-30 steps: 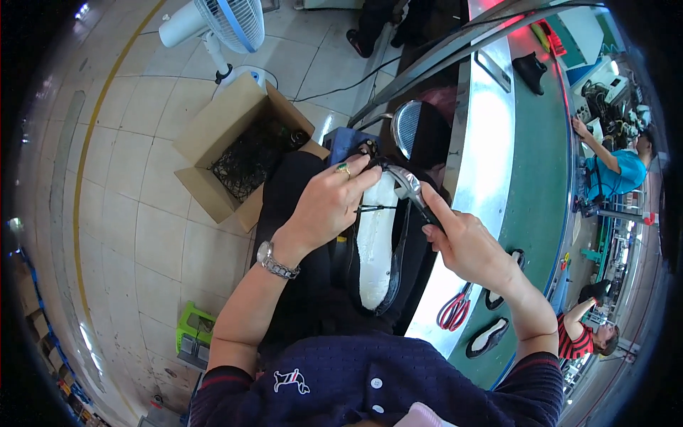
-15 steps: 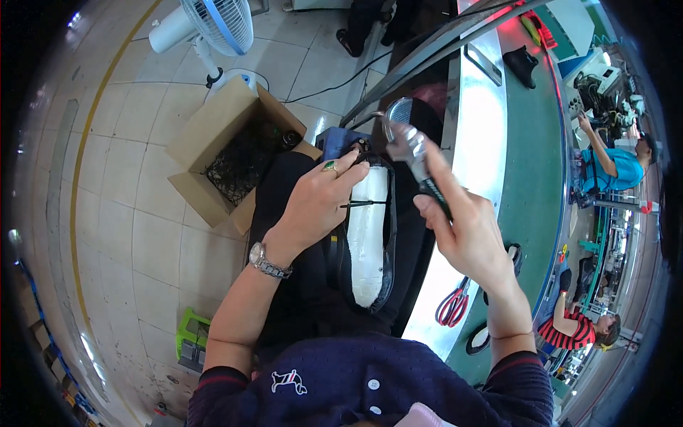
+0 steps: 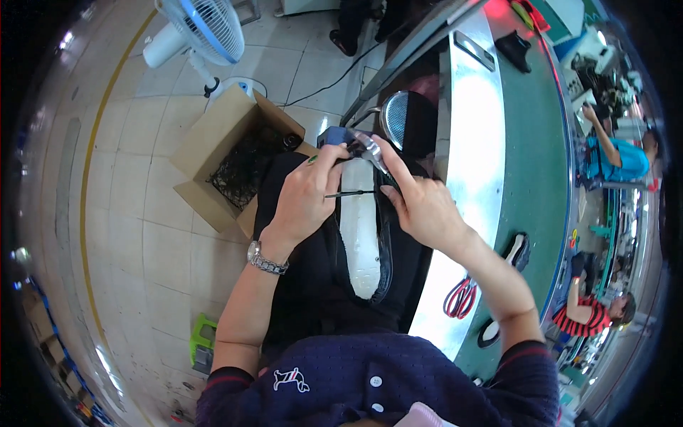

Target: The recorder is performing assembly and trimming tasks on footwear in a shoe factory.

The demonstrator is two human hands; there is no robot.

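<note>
A black shoe upper on a last [image 3: 361,242] lies bottom up across my lap, its white underside showing and a thin black cord running across it. My left hand [image 3: 302,196] grips the far end of the shoe, with fingertips at its edge. My right hand [image 3: 427,206] is closed round the dark handle of pincers [image 3: 368,149]. Their shiny metal head is at the far end of the shoe, beside my left fingertips. My fingers partly hide the jaws and what they touch. Just past that end is a dark blue block-like thing [image 3: 331,135].
An open cardboard box [image 3: 213,128] with black stringy material stands at left, below a fan [image 3: 206,32]. To the right, a metal ledge [image 3: 473,128] carries red-handled scissors [image 3: 461,299] and a phone [image 3: 474,51]. Beyond runs a green belt [image 3: 530,178] with shoes; two people are farther right.
My right hand has brought the pincers left and down from above the right side to the shoe's far end. My left hand stays on the shoe and has shifted slightly left.
</note>
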